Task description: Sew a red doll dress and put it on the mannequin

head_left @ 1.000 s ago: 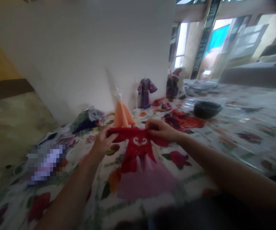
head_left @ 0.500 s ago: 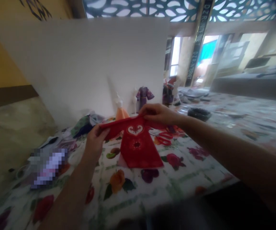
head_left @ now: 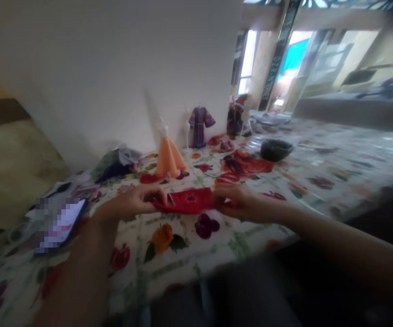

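Between my hands is a small red doll dress (head_left: 191, 200), now a low, short shape with a round pale-edged motif in its middle. My left hand (head_left: 143, 198) pinches its left end, fingers bent over the cloth. At the other end my right hand (head_left: 232, 200) grips the fabric, and its fingers partly cover it. The dress lies on or just above the flowered tablecloth (head_left: 182, 268); I cannot tell which. Its heart-shaped chest pattern is out of sight.
Behind the hands stand a small dress form with a peach skirt (head_left: 169, 156) and one in a purple robe (head_left: 200, 127). Orange-red cloth (head_left: 247, 162) lies near a dark bowl (head_left: 277, 150). A phone (head_left: 62, 225) and bundled fabric (head_left: 116, 163) are on the left.
Both hands have come down toward the tablecloth with the red dress. It was stretched out by the sleeves with its front showing; now it looks folded or foreshortened. The view has tilted down.
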Tool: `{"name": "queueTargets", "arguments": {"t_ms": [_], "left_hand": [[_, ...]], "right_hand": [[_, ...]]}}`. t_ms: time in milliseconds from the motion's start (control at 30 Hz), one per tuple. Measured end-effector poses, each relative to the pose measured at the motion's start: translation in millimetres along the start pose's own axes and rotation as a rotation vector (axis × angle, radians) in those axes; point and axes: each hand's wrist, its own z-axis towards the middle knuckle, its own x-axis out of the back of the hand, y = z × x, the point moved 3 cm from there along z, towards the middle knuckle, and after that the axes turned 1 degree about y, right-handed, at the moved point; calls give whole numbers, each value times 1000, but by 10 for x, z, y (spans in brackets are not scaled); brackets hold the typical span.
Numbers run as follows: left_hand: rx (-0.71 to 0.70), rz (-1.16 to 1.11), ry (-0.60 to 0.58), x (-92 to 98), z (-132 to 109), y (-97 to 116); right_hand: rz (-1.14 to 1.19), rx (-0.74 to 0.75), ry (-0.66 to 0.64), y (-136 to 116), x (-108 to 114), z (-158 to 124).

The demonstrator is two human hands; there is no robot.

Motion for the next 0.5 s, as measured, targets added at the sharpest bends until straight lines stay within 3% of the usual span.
{"name": "queueTargets", "arguments": {"t_ms": [33,100,200,267,400,500], "left_hand": [[29,43,-144,-53,1,9],[60,52,-286,-123,15,16],[66,52,-318,-192,74,-34],[61,84,-243,-205,134,-114],[81,254,130,-144,273,-339],[80,310,314,-139,363,-518]], "right_hand": [[31,-11,-69,-6,-113,-91],[100,-44,-183,-21,-283,-234],[192,-78,-282,-4,-372,-321],[226,-106,-267,83,-317,-292],[111,-242,-15,466,-70,-78],[-59,-384,57,779,-4,131]]}}
